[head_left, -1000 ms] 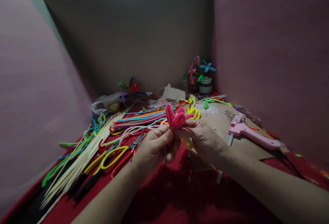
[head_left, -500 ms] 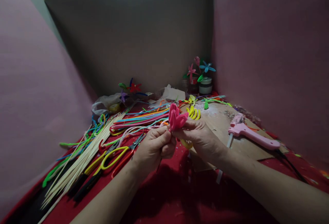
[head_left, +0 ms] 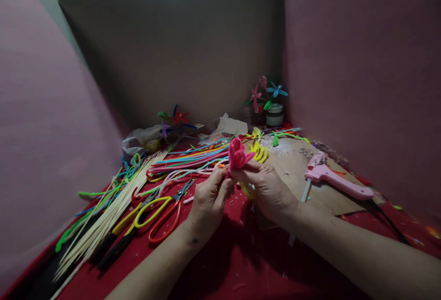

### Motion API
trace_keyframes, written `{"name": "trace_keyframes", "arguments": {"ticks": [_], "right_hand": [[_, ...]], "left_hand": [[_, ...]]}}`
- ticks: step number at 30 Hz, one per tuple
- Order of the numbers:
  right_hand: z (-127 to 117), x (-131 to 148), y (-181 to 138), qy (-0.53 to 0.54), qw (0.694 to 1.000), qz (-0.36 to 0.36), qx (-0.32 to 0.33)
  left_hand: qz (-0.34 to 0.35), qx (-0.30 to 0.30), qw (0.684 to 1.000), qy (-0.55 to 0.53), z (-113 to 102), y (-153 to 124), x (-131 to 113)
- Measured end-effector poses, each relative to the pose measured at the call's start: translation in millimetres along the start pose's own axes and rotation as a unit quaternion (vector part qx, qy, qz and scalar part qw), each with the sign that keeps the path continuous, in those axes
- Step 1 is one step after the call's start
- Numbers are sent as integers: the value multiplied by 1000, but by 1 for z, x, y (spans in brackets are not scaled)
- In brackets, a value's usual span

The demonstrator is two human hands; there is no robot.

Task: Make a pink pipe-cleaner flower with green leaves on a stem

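Note:
A deep-pink pipe-cleaner flower (head_left: 237,154) stands upright between my two hands, over the middle of the table. My left hand (head_left: 211,199) pinches its base with thumb and forefinger. From the other side, the fingers of my right hand (head_left: 270,187) close on the lower petals and base. Part of the flower's bottom is hidden by my fingertips. Below my right fingers a yellow curved piece (head_left: 248,191) shows, partly covered; whether the hand touches it I cannot tell. Behind the right hand lie yellow pipe-cleaner loops (head_left: 261,153).
A pink glue gun (head_left: 339,182) rests on cardboard (head_left: 292,157) at right. Yellow-handled scissors (head_left: 151,212), red-handled scissors (head_left: 165,229) and wooden sticks (head_left: 113,212) lie at left. Coloured pipe cleaners (head_left: 189,160) spread behind my hands. Finished flowers (head_left: 265,91) stand at the back by a jar (head_left: 274,115).
My left hand has turned and its wrist has shifted right, uncovering more of the red scissor handle. The pink flower has moved slightly right and its petals face differently.

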State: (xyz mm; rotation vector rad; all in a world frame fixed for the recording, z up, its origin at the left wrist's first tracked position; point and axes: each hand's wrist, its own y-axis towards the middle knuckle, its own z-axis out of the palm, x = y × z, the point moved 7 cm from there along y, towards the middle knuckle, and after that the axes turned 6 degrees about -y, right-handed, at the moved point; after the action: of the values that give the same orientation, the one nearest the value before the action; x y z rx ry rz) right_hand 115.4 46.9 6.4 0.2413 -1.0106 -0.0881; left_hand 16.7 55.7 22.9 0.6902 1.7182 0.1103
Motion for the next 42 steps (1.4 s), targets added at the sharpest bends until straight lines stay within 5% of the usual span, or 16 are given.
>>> {"name": "trace_keyframes", "arguments": {"ticks": [6, 13, 16, 19, 21, 25, 37, 42], "right_hand": [[-9, 1, 4, -69, 998, 2, 10], [-3, 3, 2, -55, 997, 8, 56], [-1, 1, 2, -20, 999, 9, 47], [-2, 0, 3, -11, 999, 4, 30], [-5, 1, 3, -6, 1000, -6, 9], [-3, 0, 4, -12, 1000, 6, 24], [1, 2, 2, -49, 996, -4, 79], [-2, 1, 2, -47, 997, -1, 61]], "left_hand": [[-116, 60, 974, -184, 6, 4, 13], [-246, 265, 830, -425, 29, -8, 20], [-193, 230, 885, -356, 24, -2, 15], [-91, 128, 969, -193, 11, 6, 5], [-38, 66, 993, -86, 4, 7, 1], [17, 5, 999, 31, -3, 3, -2], [-9, 8, 999, -31, -1, 2, -2], [30, -32, 998, 36, -6, -2, -3]]}}
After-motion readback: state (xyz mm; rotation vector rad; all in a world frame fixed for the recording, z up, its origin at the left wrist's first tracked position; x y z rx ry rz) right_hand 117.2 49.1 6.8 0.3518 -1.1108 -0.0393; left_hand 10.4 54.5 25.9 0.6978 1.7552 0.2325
